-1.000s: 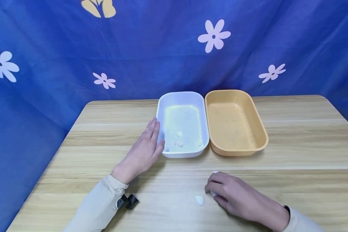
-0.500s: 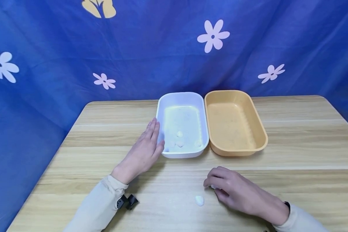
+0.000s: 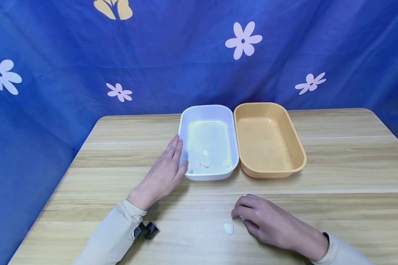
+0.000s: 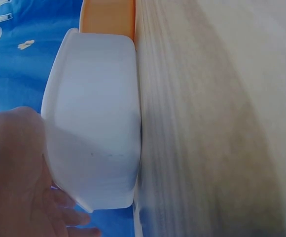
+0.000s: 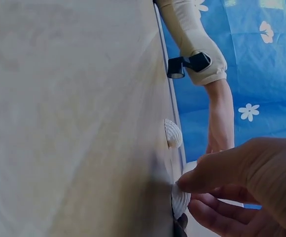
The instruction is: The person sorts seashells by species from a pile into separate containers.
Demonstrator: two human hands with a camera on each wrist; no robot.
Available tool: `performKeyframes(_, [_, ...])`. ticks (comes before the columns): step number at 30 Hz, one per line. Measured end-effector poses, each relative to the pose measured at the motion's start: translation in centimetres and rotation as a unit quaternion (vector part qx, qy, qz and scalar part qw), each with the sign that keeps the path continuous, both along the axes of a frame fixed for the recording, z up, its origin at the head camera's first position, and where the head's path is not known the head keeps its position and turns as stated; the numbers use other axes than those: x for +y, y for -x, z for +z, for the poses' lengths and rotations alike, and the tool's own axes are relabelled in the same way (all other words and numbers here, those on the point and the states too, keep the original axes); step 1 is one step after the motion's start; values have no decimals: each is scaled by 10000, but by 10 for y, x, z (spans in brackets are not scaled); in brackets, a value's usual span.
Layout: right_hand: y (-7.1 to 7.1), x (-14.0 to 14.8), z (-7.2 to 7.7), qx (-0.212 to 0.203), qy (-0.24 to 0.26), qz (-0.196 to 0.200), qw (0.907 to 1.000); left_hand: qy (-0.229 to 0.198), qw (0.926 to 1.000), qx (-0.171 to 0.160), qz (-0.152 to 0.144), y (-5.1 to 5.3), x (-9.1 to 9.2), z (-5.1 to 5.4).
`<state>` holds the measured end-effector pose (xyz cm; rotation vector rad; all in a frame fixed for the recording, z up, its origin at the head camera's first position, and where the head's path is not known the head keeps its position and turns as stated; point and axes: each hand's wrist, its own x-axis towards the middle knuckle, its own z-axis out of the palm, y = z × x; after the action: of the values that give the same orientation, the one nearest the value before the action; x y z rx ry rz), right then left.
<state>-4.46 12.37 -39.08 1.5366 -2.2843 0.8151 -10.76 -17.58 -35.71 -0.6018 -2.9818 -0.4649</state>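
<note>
My left hand [image 3: 164, 169] lies with straight fingers along the left rim of a white plastic basin [image 3: 208, 176]. Several small pale shells rest on the basin's floor, among them one shell [image 3: 205, 153] nearer its middle. Over the table in front of the basins, my right hand [image 3: 272, 222] has curled fingers. In the right wrist view its thumb and fingers pinch a ribbed white seashell [image 5: 181, 201] at the table surface; from the head view the hand mostly hides it. A second seashell [image 3: 228, 229] lies on the table just left of the right hand's fingertips.
An orange basin [image 3: 265, 143] stands against the white basin's right side. Both are on a wood-grain table [image 3: 345, 165]. Behind the table hangs a blue curtain [image 3: 172, 55] with flower prints. A small black camera [image 3: 147, 230] is strapped to the left wrist.
My right hand has shifted slightly left, rising a little and coming back down around the seashell. The left hand, the basins and the loose seashell stay where they were.
</note>
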Motion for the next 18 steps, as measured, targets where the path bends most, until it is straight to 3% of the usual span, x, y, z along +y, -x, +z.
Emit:
performKeyframes(4, [-2, 0, 4, 18, -353, -384, 9986, -21, 10000, -19, 4, 0, -1, 1])
performKeyframes(10, [-6, 1, 9, -69, -1072, -1198, 9870, -21, 10000, -74, 5, 0, 0, 3])
performKeyframes(18, [-8, 0, 12, -422, -1210, -1125, 9854, -34, 9999, -141, 3, -1, -1, 4])
